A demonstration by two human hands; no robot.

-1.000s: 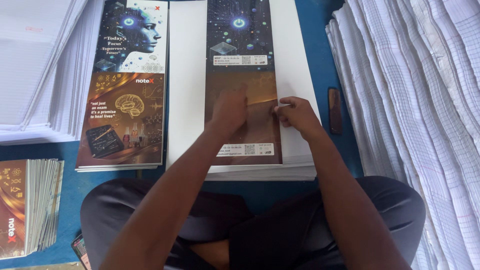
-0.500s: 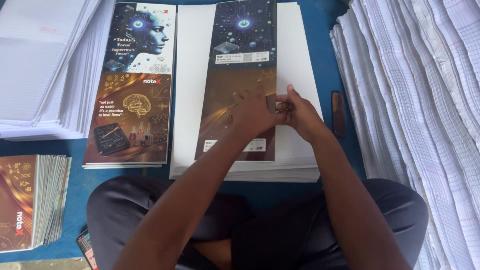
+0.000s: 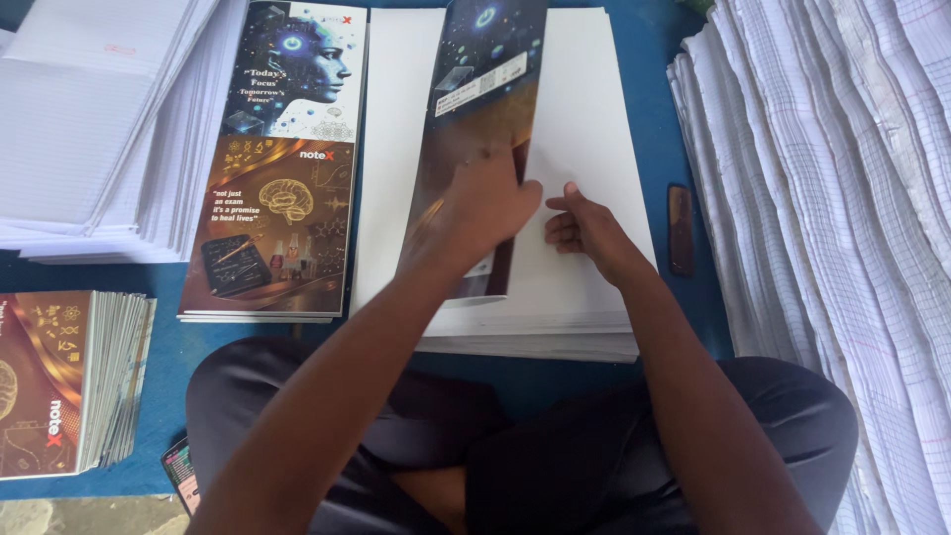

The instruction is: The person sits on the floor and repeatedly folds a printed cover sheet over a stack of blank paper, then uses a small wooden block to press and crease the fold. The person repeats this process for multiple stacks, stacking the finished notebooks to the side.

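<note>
A long printed cover [image 3: 482, 84], dark blue at its far end and brown nearer me, stands tilted up off a stack of white sheets [image 3: 594, 129]. My left hand [image 3: 485, 203] grips the cover's near half and holds it raised, leaning to the left. Just to the right of it, my right hand [image 3: 589, 228] rests on the top white sheet with its fingers loosely curled, holding nothing. The cover's lower edge is hidden behind my left hand.
A pile of flat printed covers [image 3: 282, 198] lies left of the white stack. Lined paper is heaped at the right [image 3: 822, 198] and upper left [image 3: 89, 119]. Finished notebooks [image 3: 59, 386] sit at lower left. A small brown tool [image 3: 680, 230] lies on the blue mat.
The cover lay flat on the white stack with both hands pressing it. Now my left hand has lifted it and swung it leftward, and my right hand has let go.
</note>
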